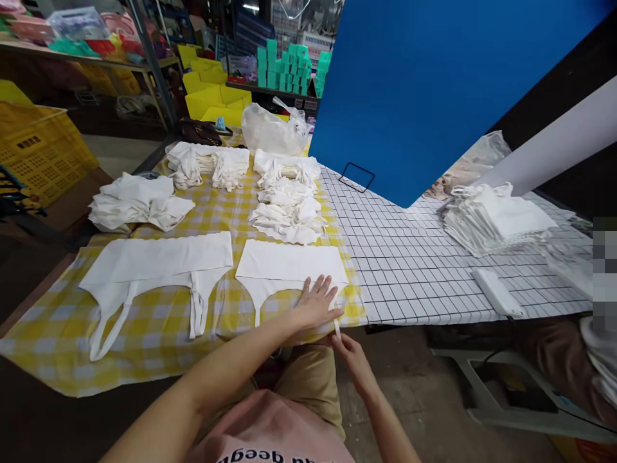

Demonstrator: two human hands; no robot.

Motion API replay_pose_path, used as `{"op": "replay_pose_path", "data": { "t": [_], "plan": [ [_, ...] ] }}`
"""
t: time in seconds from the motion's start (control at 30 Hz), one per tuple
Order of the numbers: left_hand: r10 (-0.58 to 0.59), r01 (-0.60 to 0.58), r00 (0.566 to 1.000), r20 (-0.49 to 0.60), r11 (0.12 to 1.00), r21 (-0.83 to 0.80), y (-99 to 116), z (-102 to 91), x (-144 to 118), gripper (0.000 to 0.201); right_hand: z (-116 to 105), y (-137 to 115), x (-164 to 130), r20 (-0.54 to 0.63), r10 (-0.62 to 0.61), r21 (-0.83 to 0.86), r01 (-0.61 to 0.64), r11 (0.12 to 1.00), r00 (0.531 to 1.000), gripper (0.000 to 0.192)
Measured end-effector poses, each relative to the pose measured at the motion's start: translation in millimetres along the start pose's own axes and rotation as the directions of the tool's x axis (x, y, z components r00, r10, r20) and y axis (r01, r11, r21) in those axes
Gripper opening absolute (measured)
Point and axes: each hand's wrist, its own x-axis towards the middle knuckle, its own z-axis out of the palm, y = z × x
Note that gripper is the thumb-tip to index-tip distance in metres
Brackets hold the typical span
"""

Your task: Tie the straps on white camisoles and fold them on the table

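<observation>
My left hand lies flat, fingers spread, on the right end of a white strapped top. Below it, at the table's front edge, my right hand pinches the end of the top's narrow white strap. A second strap hangs down on the top's left side. To the left, another white top is spread out with its looped straps toward me. Behind these lie a loose heap of white garments and a rumpled white stack. My right fingertips are partly hidden by the strap and table edge.
A yellow checked cloth covers my table. To the right, a grid-patterned table holds a stack of white garments and a white oblong device. A large blue panel stands at the back. Another person's sleeve is at far right.
</observation>
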Motion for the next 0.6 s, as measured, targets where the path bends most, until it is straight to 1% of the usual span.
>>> {"op": "replay_pose_path", "data": {
  "t": [0.07,0.17,0.27,0.33,0.4,0.47,0.53,0.6],
  "plan": [
    [-0.06,0.062,0.997,-0.041,0.997,0.043,6.1,7.7,0.9,0.067,-10.7,-2.2,-16.1,0.001,0.055,0.044,-0.055,0.997,0.998,0.044],
    [-0.091,0.095,0.995,-0.051,0.992,0.087,10.5,12.2,1.5,0.068,-35.9,-9.6,-47.5,-0.014,0.143,0.006,-0.143,0.99,0.99,0.042],
    [-0.105,0.107,0.994,-0.018,0.987,0.117,11.6,11.6,1.9,0.067,-61.9,-29.2,-77.5,-0.072,0.188,-0.067,-0.193,0.979,0.98,0.037],
    [-0.111,0.112,0.994,-0.013,0.984,0.14,11.9,10.5,1.8,0.066,-76.2,-47.3,-92.0,-0.097,0.184,-0.081,-0.192,0.978,0.978,0.037],
    [-0.115,0.115,0.993,-0.007,0.981,0.156,12.1,9.6,1.7,0.065,-88.3,-64.9,-100.8,-0.093,0.155,-0.114,-0.165,0.98,0.984,0.034],
    [-0.119,0.118,0.993,0.001,0.98,0.159,12.1,9.1,1.8,0.065,-99.0,-77.8,-104.3,-0.084,0.132,-0.192,-0.146,0.97,0.988,0.03],
    [-0.122,0.119,0.992,0.008,0.981,0.153,11.9,9.0,2.3,0.066,-109.0,-84.2,-103.9,-0.096,0.116,-0.297,-0.139,0.945,0.989,0.028],
    [-0.123,0.121,0.992,0.004,0.982,0.147,11.6,9.2,2.9,0.066,-118.2,-85.2,-101.4,-0.123,0.093,-0.395,-0.135,0.909,0.988,0.027]
  ]
}}
